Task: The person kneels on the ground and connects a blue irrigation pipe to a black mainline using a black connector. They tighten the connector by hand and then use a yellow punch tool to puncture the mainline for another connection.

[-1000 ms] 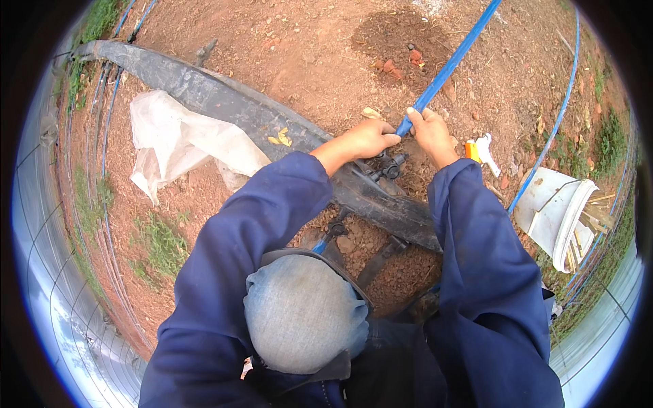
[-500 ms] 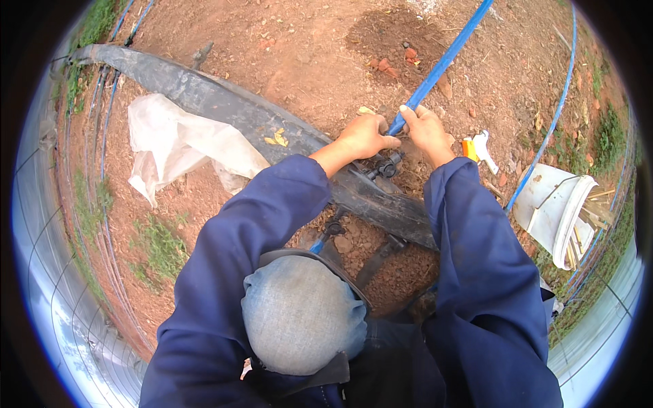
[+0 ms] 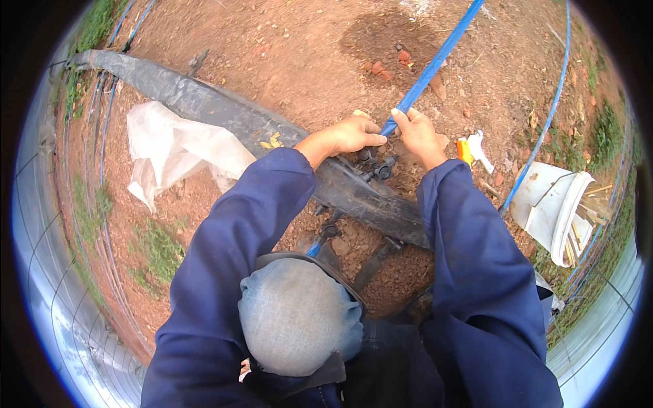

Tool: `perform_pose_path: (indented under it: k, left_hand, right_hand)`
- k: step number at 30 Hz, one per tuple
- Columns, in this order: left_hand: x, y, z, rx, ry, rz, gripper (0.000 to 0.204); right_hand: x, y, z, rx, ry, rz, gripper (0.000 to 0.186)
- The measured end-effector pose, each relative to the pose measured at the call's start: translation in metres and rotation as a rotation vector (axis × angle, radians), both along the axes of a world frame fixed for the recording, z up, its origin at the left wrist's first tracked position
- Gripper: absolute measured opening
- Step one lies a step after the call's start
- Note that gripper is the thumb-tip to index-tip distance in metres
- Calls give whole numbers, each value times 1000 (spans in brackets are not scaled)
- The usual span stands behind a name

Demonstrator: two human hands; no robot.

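Observation:
With both hands, I grip a flat blue hose [image 3: 435, 62] near its lower end. My left hand [image 3: 350, 134] pinches it from the left, thumb toward the right. My right hand [image 3: 418, 139] holds it just to the right, thumb laid along the hose. Under and beside my fingers are black plastic fittings [image 3: 381, 168] on a wide black flat hose [image 3: 194, 92], which runs diagonally across the soil beneath my arms. An orange-and-white tool [image 3: 476, 149] lies on the ground right of my right hand. Below, between my sleeves, is a rounded shape covered in faded denim [image 3: 299, 316].
A crumpled translucent plastic sheet [image 3: 183, 146] lies at the left. A white bucket [image 3: 544, 197] with thin sticks lies tipped at the right, beside a thinner blue line [image 3: 547, 122]. More thin lines and weeds run along both sides, with wire mesh at the rim.
Both hands and the held blue hose have shifted slightly to the left in the picture, as the whole view moved a little. The grip looks the same.

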State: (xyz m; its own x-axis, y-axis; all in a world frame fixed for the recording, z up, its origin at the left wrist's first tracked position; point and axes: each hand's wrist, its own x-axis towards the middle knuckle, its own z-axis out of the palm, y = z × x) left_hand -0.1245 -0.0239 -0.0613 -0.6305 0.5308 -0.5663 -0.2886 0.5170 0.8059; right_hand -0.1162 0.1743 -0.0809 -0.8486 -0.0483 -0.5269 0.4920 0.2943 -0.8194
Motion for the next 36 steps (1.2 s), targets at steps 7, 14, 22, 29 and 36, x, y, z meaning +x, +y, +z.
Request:
perform_pose_path:
  k: [7, 14, 22, 29, 36]
  left_hand:
    - [21, 24, 15, -320, 247, 71, 53]
    - [16, 18, 11, -191, -84, 109, 46]
    - [22, 21, 13, -137, 28, 200, 53]
    - [26, 23, 18, -272, 87, 188, 52]
    - [21, 22, 17, -91, 131, 87, 65]
  right_hand:
    - [3, 3, 17, -32, -91, -75, 23]
    - [0, 4, 22, -13, -113, -38, 21]
    - [2, -2, 31, -11, -129, -63, 19]
    - [1, 0, 34, -36, -162, -45, 17]
    - [0, 5, 33, -99, -215, -61, 18]
